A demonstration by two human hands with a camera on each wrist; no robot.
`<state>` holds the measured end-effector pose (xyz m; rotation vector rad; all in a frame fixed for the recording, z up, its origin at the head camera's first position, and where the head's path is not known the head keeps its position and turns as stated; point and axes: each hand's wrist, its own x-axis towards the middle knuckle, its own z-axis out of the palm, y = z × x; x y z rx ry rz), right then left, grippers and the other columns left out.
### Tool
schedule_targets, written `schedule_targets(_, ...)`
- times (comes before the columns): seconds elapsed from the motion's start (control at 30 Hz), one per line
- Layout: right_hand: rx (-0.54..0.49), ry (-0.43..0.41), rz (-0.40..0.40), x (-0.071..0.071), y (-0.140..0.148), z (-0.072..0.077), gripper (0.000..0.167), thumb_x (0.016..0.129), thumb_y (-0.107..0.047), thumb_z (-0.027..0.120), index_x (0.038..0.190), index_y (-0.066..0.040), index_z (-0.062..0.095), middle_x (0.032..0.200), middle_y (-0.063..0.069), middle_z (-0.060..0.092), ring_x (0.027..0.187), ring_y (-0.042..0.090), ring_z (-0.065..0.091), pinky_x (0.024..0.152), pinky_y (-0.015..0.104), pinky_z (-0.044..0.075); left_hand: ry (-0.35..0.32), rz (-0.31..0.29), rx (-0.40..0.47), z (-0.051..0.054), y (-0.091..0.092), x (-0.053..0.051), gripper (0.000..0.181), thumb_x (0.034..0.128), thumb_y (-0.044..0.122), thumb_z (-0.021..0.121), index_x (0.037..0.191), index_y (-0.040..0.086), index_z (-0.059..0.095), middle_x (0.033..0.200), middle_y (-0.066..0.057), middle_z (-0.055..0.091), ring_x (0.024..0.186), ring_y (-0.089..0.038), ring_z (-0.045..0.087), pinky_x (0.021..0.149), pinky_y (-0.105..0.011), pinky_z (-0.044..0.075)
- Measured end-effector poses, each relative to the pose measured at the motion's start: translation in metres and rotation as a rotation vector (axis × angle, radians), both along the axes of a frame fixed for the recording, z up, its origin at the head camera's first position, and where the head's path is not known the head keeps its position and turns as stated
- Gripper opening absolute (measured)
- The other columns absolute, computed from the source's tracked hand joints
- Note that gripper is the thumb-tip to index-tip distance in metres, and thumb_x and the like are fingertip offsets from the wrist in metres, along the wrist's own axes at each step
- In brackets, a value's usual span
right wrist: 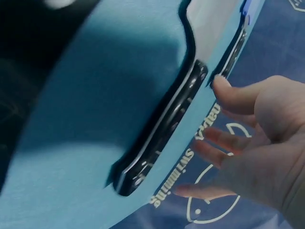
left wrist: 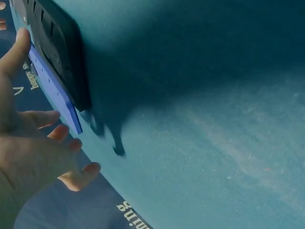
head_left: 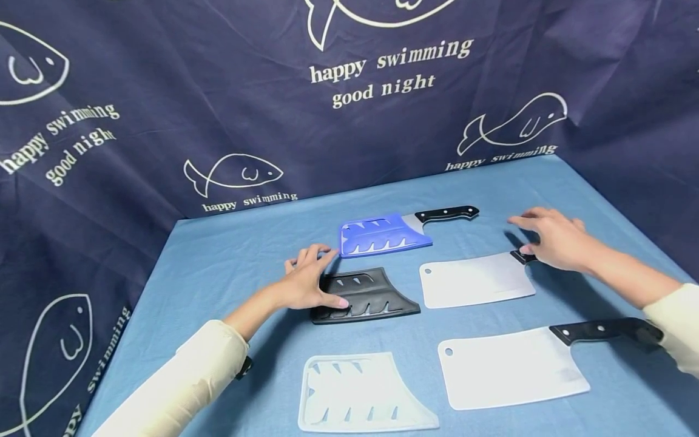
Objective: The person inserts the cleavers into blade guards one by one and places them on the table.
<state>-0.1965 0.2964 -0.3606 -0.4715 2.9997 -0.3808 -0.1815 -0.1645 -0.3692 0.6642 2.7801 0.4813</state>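
My left hand (head_left: pixel 306 282) hovers over the left end of a black blade guard (head_left: pixel 366 297), its thumb and fingers spread apart. In the left wrist view that guard (left wrist: pixel 59 47) lies on the cloth below the fingers, with no grip on it. My right hand (head_left: pixel 559 240) is above the black handle of a bare cleaver (head_left: pixel 475 280), covering most of that handle in the head view. In the right wrist view the handle (right wrist: pixel 162 131) lies apart from the loosely spread fingers. A cleaver (head_left: pixel 445 212) in a blue blade guard (head_left: pixel 384 235) lies farther back.
Nearer the front, a translucent white blade guard (head_left: pixel 366 394) lies left of a second bare cleaver (head_left: pixel 510 370); the right sleeve (head_left: pixel 677 328) passes close to its handle. A blue cloth (head_left: pixel 246 249) covers the table, and a dark printed curtain (head_left: pixel 262 79) hangs behind.
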Motion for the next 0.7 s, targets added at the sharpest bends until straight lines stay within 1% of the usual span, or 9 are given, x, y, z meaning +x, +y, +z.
schedule_targets(0.17, 0.038, -0.093, 0.007, 0.004, 0.008, -0.006, 0.07, 0.082, -0.014, 0.074, 0.143, -0.004, 0.042, 0.139, 0.029, 0.036, 0.124, 0.052, 0.031, 0.08, 0.072, 0.028, -0.05, -0.032, -0.035, -0.001, 0.004, 0.01, 0.114, 0.0647, 0.06, 0.08, 0.153, 0.014, 0.025, 0.15, -0.008, 0.026, 0.132, -0.027, 0.024, 0.092, -0.055, 0.025)
schedule_targets(0.27, 0.055, -0.126, 0.014, 0.005, 0.01, -0.009, 0.074, 0.082, -0.018, 0.075, 0.145, -0.005, 0.04, 0.141, 0.029, 0.034, 0.125, 0.052, 0.03, 0.08, 0.073, 0.028, -0.055, -0.047, -0.061, -0.004, 0.007, 0.013, 0.116, 0.0635, 0.061, 0.08, 0.153, 0.014, 0.025, 0.15, -0.007, 0.026, 0.13, -0.026, 0.026, 0.091, -0.055, 0.026)
schedule_targets(0.43, 0.074, -0.117, 0.033, 0.006, 0.014, -0.013, 0.076, 0.08, -0.02, 0.077, 0.145, -0.006, 0.04, 0.14, 0.028, 0.035, 0.124, 0.051, 0.032, 0.08, 0.073, 0.028, -0.054, -0.053, -0.086, -0.005, 0.009, 0.016, 0.117, 0.0619, 0.062, 0.081, 0.153, 0.016, 0.024, 0.15, -0.006, 0.026, 0.13, -0.026, 0.027, 0.09, -0.053, 0.028)
schedule_targets(0.53, 0.078, -0.102, 0.042, 0.008, 0.017, -0.014, 0.069, 0.081, -0.018, 0.076, 0.142, -0.006, 0.045, 0.138, 0.026, 0.038, 0.122, 0.051, 0.035, 0.079, 0.071, 0.029, -0.057, -0.054, -0.105, -0.006, 0.009, 0.017, 0.119, 0.061, 0.063, 0.081, 0.154, 0.017, 0.023, 0.151, -0.006, 0.025, 0.131, -0.026, 0.026, 0.09, -0.052, 0.027)
schedule_targets(0.7, 0.074, -0.043, 0.064, 0.009, 0.023, -0.017, 0.056, 0.083, -0.014, 0.074, 0.135, -0.007, 0.055, 0.131, 0.025, 0.046, 0.118, 0.049, 0.042, 0.075, 0.068, 0.034, -0.03, -0.078, -0.124, -0.006, 0.01, 0.02, 0.119, 0.0582, 0.062, 0.083, 0.153, 0.015, 0.027, 0.15, -0.008, 0.026, 0.13, -0.026, 0.026, 0.09, -0.052, 0.026)
